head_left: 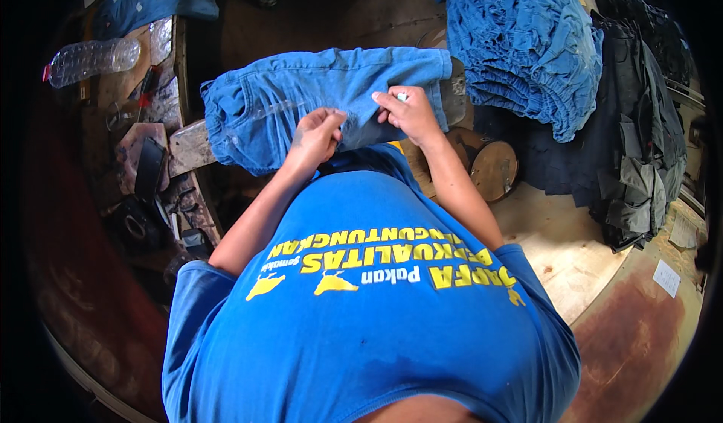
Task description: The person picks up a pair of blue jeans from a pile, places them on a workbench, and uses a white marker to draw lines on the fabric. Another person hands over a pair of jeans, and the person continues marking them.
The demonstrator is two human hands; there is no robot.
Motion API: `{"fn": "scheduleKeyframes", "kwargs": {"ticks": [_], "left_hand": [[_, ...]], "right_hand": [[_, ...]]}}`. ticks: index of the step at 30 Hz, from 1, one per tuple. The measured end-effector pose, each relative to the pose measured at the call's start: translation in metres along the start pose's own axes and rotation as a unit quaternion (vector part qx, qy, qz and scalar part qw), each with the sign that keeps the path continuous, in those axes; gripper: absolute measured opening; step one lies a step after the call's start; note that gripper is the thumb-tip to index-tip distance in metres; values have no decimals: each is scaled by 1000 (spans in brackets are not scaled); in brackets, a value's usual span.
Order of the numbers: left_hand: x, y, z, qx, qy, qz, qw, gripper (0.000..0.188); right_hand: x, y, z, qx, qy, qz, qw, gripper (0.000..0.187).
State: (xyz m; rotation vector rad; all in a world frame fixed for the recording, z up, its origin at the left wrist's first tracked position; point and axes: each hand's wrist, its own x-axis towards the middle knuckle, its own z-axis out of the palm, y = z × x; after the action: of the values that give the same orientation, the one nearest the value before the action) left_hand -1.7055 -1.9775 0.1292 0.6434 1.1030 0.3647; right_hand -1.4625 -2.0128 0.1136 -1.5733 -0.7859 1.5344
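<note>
In front of me, a pair of blue denim shorts is drawn over a narrow wooden board, whose ends show on both sides. The waistband lies to the left. My left hand is closed in a pinch above the near part of the cloth; whatever it pinches is too small to make out. To the right of it, my right hand is curled shut around a small pale object, partly hidden by the fingers. Its thumb and forefinger point left over the denim. A darker, rough patch shows on the cloth between both hands.
Folded blue denim garments are piled high at the far right, beside dark garments. A clear plastic bottle lies on the cluttered wooden bench at left. A round wooden piece stands right of the board.
</note>
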Motion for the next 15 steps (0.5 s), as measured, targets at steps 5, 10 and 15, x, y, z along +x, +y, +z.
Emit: {"fn": "scheduleKeyframes", "kwargs": {"ticks": [5,10,15], "left_hand": [[-1,0,-8,-52,-26,-10,998,17],[-15,3,-8,-40,-32,3,999,14],[-17,6,-8,-46,-20,-23,998,14]], "right_hand": [[-3,-12,2,0,4,37,999,36],[-25,-43,9,-90,4,68,994,34],[-37,-54,32,-39,-73,63,995,27]]}}
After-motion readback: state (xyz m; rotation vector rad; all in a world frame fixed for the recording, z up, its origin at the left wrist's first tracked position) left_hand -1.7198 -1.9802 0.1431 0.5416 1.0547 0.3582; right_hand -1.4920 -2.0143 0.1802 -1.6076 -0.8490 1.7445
